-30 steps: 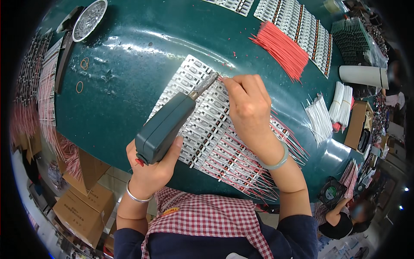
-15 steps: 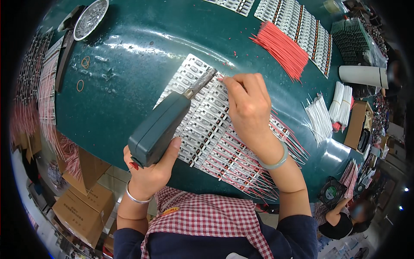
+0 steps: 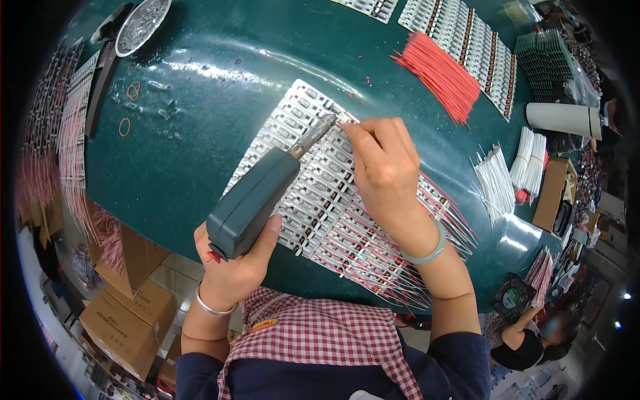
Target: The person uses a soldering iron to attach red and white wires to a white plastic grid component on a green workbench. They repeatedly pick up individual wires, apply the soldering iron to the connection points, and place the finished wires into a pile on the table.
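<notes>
Soldering iron tip brought up to a wire held on a panel of small boards.

The iron (image 3: 257, 200) is gripped in the closed left hand (image 3: 233, 267); its tip has been slid forward since a second ago, now touching the red wire (image 3: 348, 127) pinched by the right hand (image 3: 387, 170) on the panel (image 3: 293, 127). Farther off lie loose red wires (image 3: 440, 73).

Grey-green soldering gun (image 3: 257, 200) tilted, its metal tip touching the white strip panel (image 3: 313, 180) beside a thin red wire (image 3: 347, 125).
</notes>
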The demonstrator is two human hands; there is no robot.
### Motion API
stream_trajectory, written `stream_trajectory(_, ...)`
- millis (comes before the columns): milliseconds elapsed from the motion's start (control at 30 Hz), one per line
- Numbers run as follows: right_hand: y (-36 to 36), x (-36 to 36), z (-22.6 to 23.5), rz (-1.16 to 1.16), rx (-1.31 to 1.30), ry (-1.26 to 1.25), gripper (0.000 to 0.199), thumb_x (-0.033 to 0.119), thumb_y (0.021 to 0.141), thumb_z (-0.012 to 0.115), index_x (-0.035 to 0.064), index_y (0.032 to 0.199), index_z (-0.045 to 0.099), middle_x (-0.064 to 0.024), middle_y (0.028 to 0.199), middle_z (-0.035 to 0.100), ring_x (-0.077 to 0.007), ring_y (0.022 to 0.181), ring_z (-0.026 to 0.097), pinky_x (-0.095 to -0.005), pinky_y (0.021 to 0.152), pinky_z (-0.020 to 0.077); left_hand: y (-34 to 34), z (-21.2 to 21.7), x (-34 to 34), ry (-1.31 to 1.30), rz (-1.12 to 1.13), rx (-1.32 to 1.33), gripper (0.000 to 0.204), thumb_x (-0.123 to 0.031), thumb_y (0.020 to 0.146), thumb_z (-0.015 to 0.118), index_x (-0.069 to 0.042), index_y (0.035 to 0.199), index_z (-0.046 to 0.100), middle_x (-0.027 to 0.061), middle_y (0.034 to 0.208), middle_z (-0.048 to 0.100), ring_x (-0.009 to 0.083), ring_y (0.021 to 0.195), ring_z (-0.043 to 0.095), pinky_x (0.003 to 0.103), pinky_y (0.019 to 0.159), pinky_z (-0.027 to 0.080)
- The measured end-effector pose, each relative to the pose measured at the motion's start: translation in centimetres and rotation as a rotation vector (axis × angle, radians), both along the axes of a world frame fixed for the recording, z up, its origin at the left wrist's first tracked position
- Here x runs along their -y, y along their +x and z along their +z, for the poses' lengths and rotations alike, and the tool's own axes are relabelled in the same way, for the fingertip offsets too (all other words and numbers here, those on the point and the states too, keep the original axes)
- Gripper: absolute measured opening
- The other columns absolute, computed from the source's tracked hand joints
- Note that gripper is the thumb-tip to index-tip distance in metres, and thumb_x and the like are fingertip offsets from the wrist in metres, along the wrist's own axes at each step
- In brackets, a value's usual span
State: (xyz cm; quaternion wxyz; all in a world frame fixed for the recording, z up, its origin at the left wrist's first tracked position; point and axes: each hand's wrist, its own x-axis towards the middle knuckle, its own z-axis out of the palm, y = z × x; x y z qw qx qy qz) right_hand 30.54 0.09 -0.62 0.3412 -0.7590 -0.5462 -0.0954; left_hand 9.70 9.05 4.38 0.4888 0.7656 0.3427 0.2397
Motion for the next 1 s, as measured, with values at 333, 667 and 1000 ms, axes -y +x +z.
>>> stream_trajectory(333, -0.1, -0.1, 0.1, -0.013, 0.006, -0.036, 0.024, -0.009, 0.072, 0.07, -0.0008, 0.094, 0.07, -0.0102, 0.084, 0.06, -0.0253, 0.075, 0.057, -0.0363, 0.064, 0.048, -0.2, 0.0, -0.1, 0.032, -0.015, -0.03, 0.017, -0.002, 0.078, 0.078, 0.002, 0.092, 0.071, 0.0085, 0.088, 0.071, 0.0155, 0.065, 0.065, 0.027, 0.063, 0.051)
stream_trajectory(667, -0.1, -0.2, 0.1, -0.002, 0.046, -0.022, 0.022, -0.008, 0.068, 0.067, -0.0022, 0.09, 0.069, -0.01, 0.084, 0.059, -0.0253, 0.078, 0.057, -0.0344, 0.063, 0.0496, -1.7, -0.3, 0.4, 0.092, -0.015, -0.125, 0.021, -0.004, 0.077, 0.079, 0.001, 0.097, 0.072, 0.0097, 0.084, 0.071, 0.0201, 0.067, 0.068, 0.029, 0.063, 0.053)
stream_trajectory(1000, -0.8, 0.2, 0.2, 0.01, 0.016, 0.011, 0.021, -0.007, 0.071, 0.068, -0.0033, 0.091, 0.069, -0.0095, 0.084, 0.059, -0.025, 0.077, 0.057, -0.0341, 0.062, 0.0483, -1.7, -0.2, 0.8, -0.003, 0.037, -0.077, 0.018, -0.004, 0.077, 0.078, 0.002, 0.093, 0.072, 0.0093, 0.08, 0.071, 0.0186, 0.062, 0.067, 0.028, 0.061, 0.052)
